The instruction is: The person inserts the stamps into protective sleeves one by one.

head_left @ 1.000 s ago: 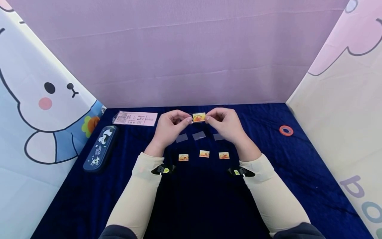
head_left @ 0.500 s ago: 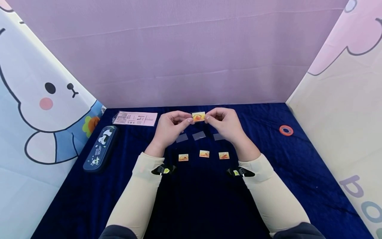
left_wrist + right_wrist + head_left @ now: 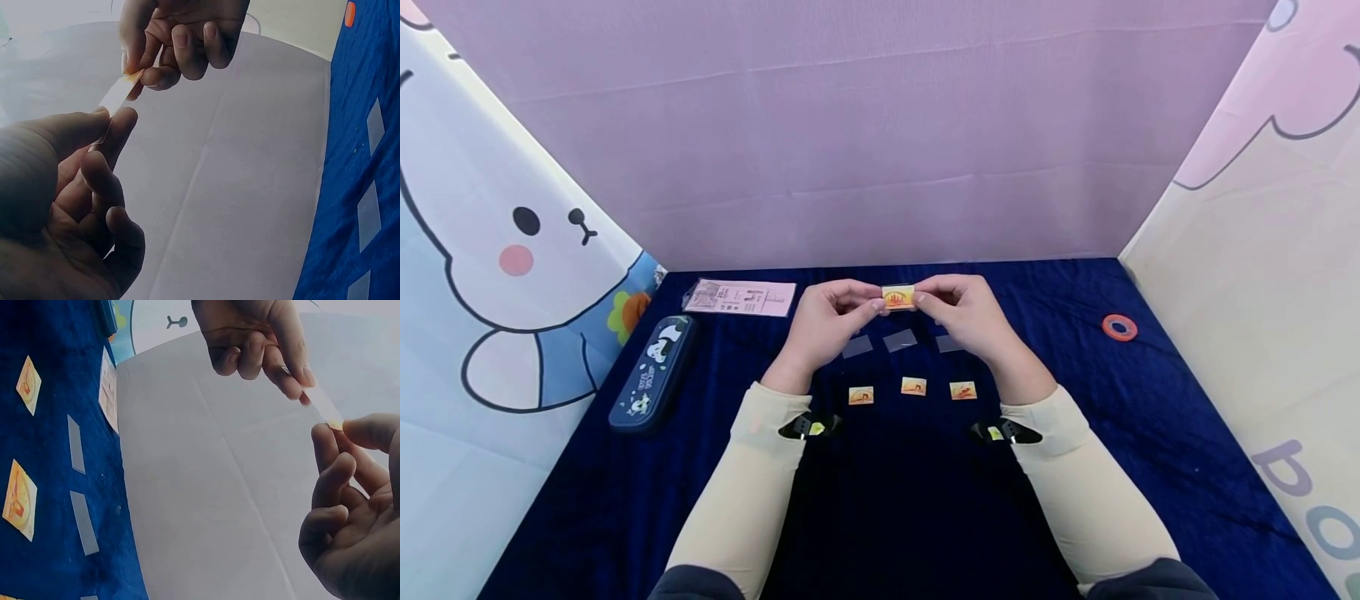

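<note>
Mauve cloth backdrop [image 3: 880, 150]: we see it across the top of the frame, between two pale cartoon-printed panels [image 3: 550, 275].
Dark blue velvety surface [image 3: 917, 517]: it spreads below, carrying the loose things.
Raised yellow-and-red picture card [image 3: 898, 297]: it sits at the centre of the frame, lifted between both hands.
Left hand [image 3: 820, 327]: thumb and fingertip pinch the card's left edge.
Right hand [image 3: 973, 321]: it pinches the right edge likewise; we cannot tell whether clear film covers the card.
Three clear film-like rectangles [image 3: 900, 340]: a row just below the hands, the right one partly hidden.
Three small yellow-and-red cards [image 3: 913, 386]: another row, nearer the bottom of the frame.
Frame's left: pink printed slip [image 3: 752, 297], navy panda-printed case [image 3: 651, 375].
Frame's right: orange-red ring [image 3: 1119, 336].
Progress: we judge the raised card under way; both rows are laid out, but the three cards lie apart from the rectangles, seemingly left to handle.
</note>
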{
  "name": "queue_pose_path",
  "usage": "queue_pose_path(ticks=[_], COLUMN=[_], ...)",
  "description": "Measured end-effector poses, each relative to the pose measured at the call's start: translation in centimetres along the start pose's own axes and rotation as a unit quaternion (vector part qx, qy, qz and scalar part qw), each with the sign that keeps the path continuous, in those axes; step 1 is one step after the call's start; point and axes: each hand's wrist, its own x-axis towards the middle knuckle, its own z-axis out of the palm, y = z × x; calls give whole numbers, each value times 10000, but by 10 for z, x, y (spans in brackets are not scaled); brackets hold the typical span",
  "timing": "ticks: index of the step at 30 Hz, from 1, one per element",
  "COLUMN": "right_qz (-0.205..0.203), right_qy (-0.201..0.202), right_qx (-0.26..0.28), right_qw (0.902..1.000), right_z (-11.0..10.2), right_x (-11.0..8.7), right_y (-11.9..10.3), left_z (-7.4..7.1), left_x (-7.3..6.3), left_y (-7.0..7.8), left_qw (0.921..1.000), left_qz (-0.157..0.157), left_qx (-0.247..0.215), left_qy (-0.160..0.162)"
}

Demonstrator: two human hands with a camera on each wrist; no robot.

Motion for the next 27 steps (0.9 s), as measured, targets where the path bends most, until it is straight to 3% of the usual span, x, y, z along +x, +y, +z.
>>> queue_pose_path(ticks=[9, 18, 27], right_qz=[-2, -44, -49], right_qy=[0, 87, 1], right_qx=[-76, 52, 256], right_qw=[10000, 9999, 9997], right_z=[0, -2, -3], right_x=[1, 1, 1], right_y=[2, 3, 3], left_z=[-1, -3, -2], left_x=[0, 1, 1], left_y=[1, -1, -1], left_qw=[9998, 9998, 9997], left_qz=[-148, 175, 177], left_qx=[-13, -124, -145], left_qy=[-118, 9, 36])
